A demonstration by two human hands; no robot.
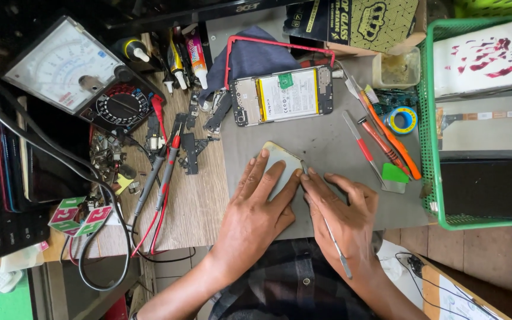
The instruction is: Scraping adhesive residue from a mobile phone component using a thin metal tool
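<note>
Left hand (pixel 256 204) flat, released, pressing phone panel (pixel 280 163); right hand (pixel 345 216) at three o'clock, grasping metal pry tool (pixel 333 240).

Panel (pixel 281 159) under hands (mostly hidden)

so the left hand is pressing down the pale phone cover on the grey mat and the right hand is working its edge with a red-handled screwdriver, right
Not quite: the tool is wrong. The head view shows the right hand holding a thin metal pry tool, not a red-handled screwdriver, at the edge of the pale phone cover. The left hand does press the cover onto the grey mat.
</note>
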